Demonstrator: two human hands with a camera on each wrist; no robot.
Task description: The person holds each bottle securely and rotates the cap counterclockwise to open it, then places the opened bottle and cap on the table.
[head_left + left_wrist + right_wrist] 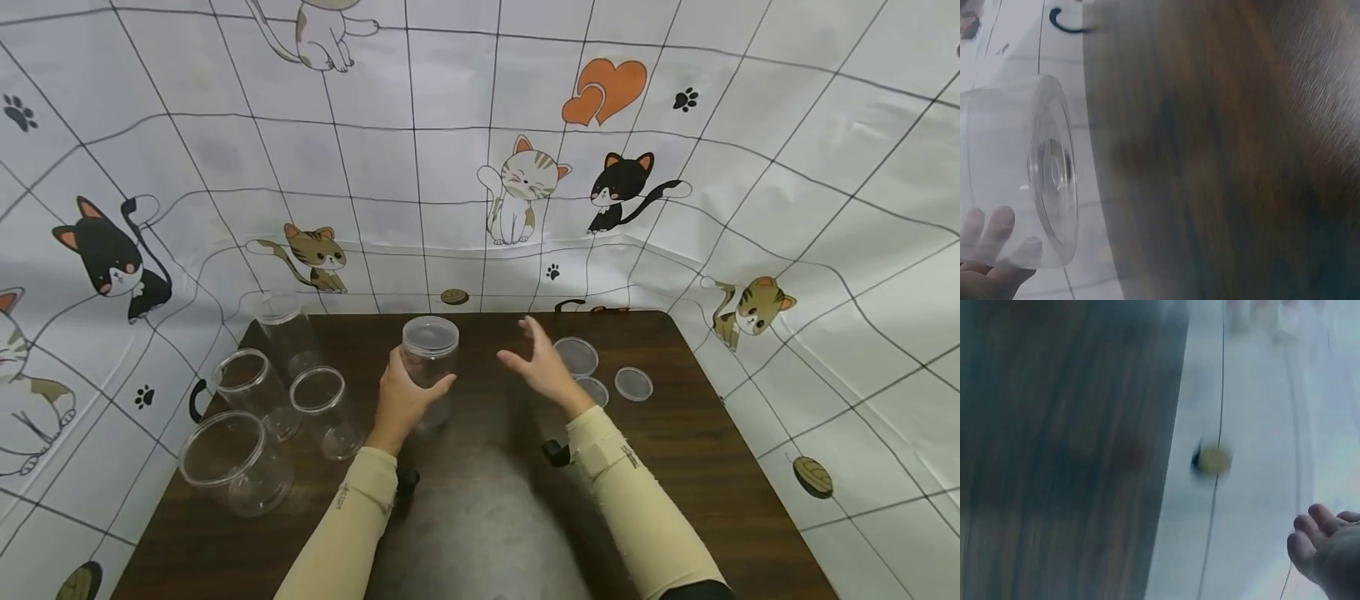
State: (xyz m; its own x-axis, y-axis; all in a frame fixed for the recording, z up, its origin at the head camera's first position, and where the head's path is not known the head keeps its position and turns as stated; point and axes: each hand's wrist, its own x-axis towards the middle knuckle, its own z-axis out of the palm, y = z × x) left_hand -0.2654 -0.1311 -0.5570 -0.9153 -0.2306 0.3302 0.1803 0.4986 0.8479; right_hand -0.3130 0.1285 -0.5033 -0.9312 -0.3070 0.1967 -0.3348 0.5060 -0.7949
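My left hand (pixel 407 393) grips a clear plastic jar (pixel 437 371) around its side, near the middle of the table. A round, translucent lid (pixel 431 335) covers the jar's top. In the left wrist view the fingers (pixel 999 228) show through the wall of the jar (pixel 1004 156), and its ringed base faces the camera. My right hand (pixel 546 371) hovers to the right of the jar, fingers spread, holding nothing. The right wrist view shows that hand (pixel 1329 547) at its lower right, against the patterned curtain.
Several open clear jars stand together at the table's left, among them a wide one (pixel 232 462) and a tall one (pixel 288 333). Clear round lids (pixel 633 384) lie to the right. A white curtain (pixel 450 167) with printed cats hangs around the dark wooden table (pixel 675 467).
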